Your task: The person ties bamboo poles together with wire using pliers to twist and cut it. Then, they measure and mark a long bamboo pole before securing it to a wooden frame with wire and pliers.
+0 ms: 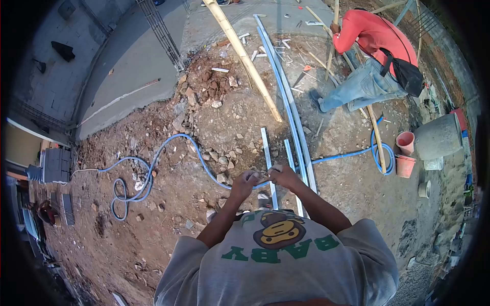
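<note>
In front of my chest, my left hand (246, 183) and my right hand (284, 176) are close together with fingers curled in. A small, thin, brownish piece seems to span the gap between them; its kind is too small to make out. Below the hands, two short pale lengths, a near strip (266, 145) and a bluish strip (289, 153), lie on the dirt. Long metal bars (287, 97) run beside them on the right. A blue hose (196, 148) snakes along the ground and passes beneath my hands.
A person in a red shirt (375, 35) bends over wooden poles at upper right. A bamboo pole (247, 64) slants ahead. Red buckets (406, 166) and a large grey drum (438, 136) stand at right. Rubble (219, 159) litters the ground; a concrete slab (127, 71) lies upper left.
</note>
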### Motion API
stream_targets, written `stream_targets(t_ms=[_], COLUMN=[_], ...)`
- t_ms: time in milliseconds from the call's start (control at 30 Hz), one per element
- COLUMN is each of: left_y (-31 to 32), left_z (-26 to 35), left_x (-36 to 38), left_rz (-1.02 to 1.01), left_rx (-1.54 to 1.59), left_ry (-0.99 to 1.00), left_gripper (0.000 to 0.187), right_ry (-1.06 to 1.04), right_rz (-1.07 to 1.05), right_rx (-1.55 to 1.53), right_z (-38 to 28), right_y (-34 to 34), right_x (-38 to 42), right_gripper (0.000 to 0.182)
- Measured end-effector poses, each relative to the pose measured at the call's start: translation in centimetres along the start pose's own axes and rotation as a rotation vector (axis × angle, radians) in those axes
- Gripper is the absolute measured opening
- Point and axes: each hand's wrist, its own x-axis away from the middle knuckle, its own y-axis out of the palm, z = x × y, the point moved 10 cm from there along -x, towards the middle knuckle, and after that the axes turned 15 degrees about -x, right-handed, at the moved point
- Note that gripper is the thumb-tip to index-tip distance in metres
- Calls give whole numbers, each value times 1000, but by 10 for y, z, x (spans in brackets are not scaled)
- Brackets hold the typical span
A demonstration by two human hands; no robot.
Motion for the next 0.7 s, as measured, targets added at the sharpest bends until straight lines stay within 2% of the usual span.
stream_targets(t_ms=[67, 100, 167, 200, 267, 467, 600, 700], left_y=[-16, -22, -67, -84, -107, -243, -339, -398], left_z=[-3, -23, -52, -71, -104, -147, -190, -222], left_x=[13, 14, 31, 42, 40, 51, 59, 73], left_rz=[63, 62, 117, 131, 146, 208, 383, 490], left_rx=[-77, -13, -62, -32, 35, 100, 216, 262], left_ry=[-20, -29, -110, -140, -155, -160, -154, -229], left_gripper=[32, 32, 33, 34, 36, 36, 38, 39], right_ry=[-23, 26, 33, -10, 38, -130, -190, -85], right_rz=[-60, -28, -69, -107, -128, -269, -438, -441], right_rx=[-24, 21, -37, -62, -28, 308, 507, 434], right_z=[-5, -19, -30, -38, -41, -87, -112, -125], right_y=[4, 15, 58, 85, 120, 282, 368, 402], right_x=[-7, -2, -20, -31, -46, -78, -99, -126], right_gripper=[27, 27, 28, 29, 32, 35, 35, 38])
